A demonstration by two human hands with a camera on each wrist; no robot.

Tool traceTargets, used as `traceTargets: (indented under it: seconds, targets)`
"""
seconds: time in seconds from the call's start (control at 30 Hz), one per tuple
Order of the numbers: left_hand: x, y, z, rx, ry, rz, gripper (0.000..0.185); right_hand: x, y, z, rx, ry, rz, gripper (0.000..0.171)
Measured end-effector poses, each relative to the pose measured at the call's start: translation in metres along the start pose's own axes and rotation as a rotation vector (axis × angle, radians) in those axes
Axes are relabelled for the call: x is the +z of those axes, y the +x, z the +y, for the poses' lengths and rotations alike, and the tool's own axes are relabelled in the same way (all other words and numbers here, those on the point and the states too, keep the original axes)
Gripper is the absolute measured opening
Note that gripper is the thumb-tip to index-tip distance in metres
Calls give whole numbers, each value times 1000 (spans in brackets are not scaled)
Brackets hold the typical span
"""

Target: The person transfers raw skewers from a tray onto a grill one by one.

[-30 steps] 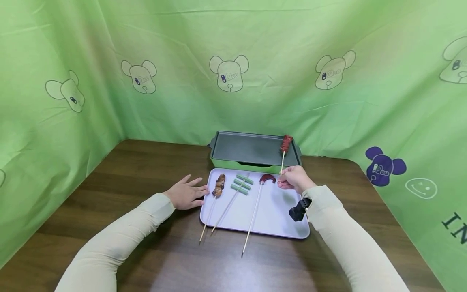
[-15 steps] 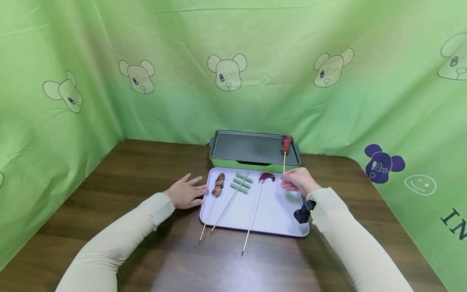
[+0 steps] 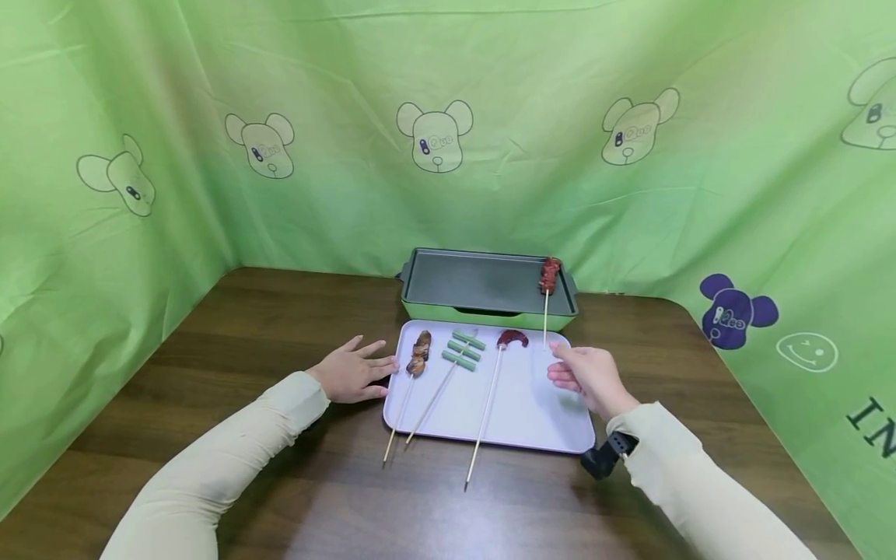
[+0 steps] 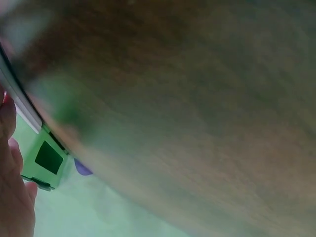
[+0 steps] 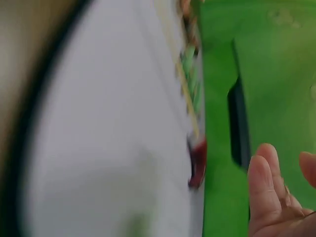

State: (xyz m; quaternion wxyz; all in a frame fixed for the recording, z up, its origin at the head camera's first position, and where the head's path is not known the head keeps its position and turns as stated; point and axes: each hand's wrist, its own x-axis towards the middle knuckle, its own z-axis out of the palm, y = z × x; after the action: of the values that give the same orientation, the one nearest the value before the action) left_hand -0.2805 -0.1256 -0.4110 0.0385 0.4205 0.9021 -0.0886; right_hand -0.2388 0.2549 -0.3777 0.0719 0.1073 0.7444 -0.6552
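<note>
A skewer of red meat chunks [image 3: 549, 277] lies on the right end of the grill plate [image 3: 476, 281], its stick sticking out over the front edge above the tray. My right hand [image 3: 591, 379] is just below the stick's end, fingers loosely extended; in the right wrist view its fingers [image 5: 261, 185] hold nothing. My left hand [image 3: 350, 373] lies with fingers spread at the left rim of the white tray [image 3: 546, 424]. On the tray are a skewer of browned meat [image 3: 419, 355], a skewer of green pieces [image 3: 463, 351] and one with a dark red curved piece [image 3: 512, 338].
The grill's green base [image 3: 448, 315] stands right behind the tray, with a handle at each end. Three sticks overhang the tray's front edge onto the wooden table [image 3: 294, 311]. A green printed curtain [image 3: 350, 202] closes in the back and sides.
My right hand has let go of the red meat skewer's stick and drawn back toward the right front. The skewer stays on the grill. My left hand has barely moved.
</note>
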Motion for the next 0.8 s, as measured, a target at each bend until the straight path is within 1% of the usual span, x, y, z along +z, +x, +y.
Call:
traceTargets:
  seconds: [0.03,0.1,0.23,0.3,0.37,0.43,0.5,0.57,0.7,0.8]
  targets:
    - [0,0,0,3,-3,1,53,3,-4,2,9,-3,-32,48]
    - [1,1,-1,5,-8,2,53,12,-14,6,42,-54,-124,43]
    - [1,-1,-2,14,-37,10,54,34,-33,21,93,-227,-363,37]
    - [1,-2,-3,24,-63,19,56,45,-42,29,119,-253,-452,33]
    - [1,-4,-3,39,-76,44,59,54,-49,36,140,-253,-506,30]
    - [1,-4,-2,46,-90,55,60,61,-55,42,159,-241,-530,26]
    - [2,-3,-1,39,-87,57,59,67,-59,47,174,-220,-534,22]
    - [2,-2,0,21,-82,36,57,73,-63,50,182,-190,-534,19]
    - [1,-1,3,-11,-41,17,55,85,-67,56,182,-112,-510,18]
    - [1,-2,5,-18,-19,32,55,92,-69,60,176,-56,-482,15]
